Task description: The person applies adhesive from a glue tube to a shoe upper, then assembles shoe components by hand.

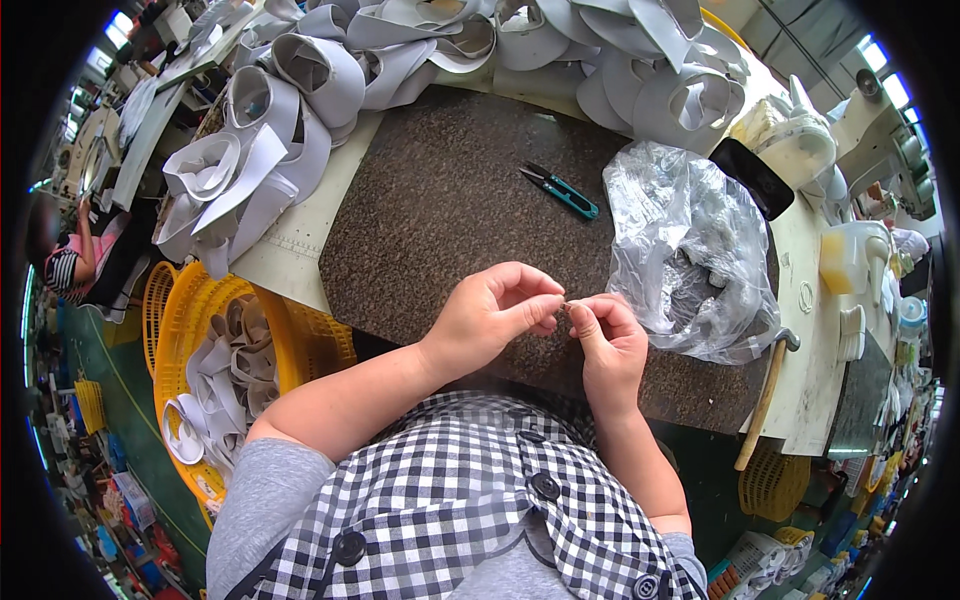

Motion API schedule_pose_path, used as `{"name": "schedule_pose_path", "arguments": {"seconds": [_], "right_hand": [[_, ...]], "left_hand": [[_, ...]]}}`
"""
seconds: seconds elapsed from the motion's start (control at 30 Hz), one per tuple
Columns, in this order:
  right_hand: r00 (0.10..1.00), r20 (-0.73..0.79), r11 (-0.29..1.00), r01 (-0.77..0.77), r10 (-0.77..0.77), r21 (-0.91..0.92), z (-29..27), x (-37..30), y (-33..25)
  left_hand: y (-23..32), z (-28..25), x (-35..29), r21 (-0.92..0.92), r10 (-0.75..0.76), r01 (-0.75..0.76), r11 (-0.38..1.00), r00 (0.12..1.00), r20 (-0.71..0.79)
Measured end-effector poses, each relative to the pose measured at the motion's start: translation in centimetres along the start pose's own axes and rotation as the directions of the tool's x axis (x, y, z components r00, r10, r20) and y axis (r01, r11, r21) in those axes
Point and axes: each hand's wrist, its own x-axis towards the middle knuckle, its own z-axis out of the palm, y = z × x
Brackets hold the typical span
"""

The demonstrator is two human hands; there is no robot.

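Left hand (488, 312) and right hand (612, 345) nearly meet, fingertips pinched on a bit (565, 304) at the slab's (430, 200) five o'clock, too small to identify; probably light, easily dropped; best gripped by its ends.

Black-and-white checked apron (440, 490), round dark buttons (350, 547), grey short sleeves (262, 500)

The left forearm (350, 395) slants up from the lower left toward the centre of the frame, where the left hand (490, 315) reaches rightward, its thumb and index fingertips brought close together. The right forearm (645, 465) rises more steeply from the lower right, and the right hand (612, 350) curls its fingers inward beside its thumb. Both hands nearly meet at the fingertips; whether they pinch anything is too small to tell.
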Motion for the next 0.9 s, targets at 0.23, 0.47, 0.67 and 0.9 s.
{"name": "schedule_pose_path", "arguments": {"seconds": [0.23,0.47,0.67,0.9], "right_hand": [[0.999,-0.033,1.0,0.006,-0.006,0.007,0.2,-0.1,-0.1],[0.999,-0.045,1.0,0.021,-0.02,0.012,0.2,-0.1,0.2],[0.994,-0.055,0.995,0.09,-0.093,-0.046,0.6,-0.2,0.4],[0.996,-0.081,0.998,0.031,-0.035,-0.051,0.2,0.0,0.7]], "left_hand": [[-0.5,-0.1,0.8,0.134,0.014,-0.015,0.991,1.0,0.005],[-1.2,-0.1,1.2,0.149,0.034,-0.045,0.988,0.996,0.08],[-1.5,0.1,1.1,0.139,0.044,-0.051,0.989,0.998,0.053],[-1.3,-0.6,1.3,0.075,0.027,-0.029,0.997,0.999,0.022]]}}
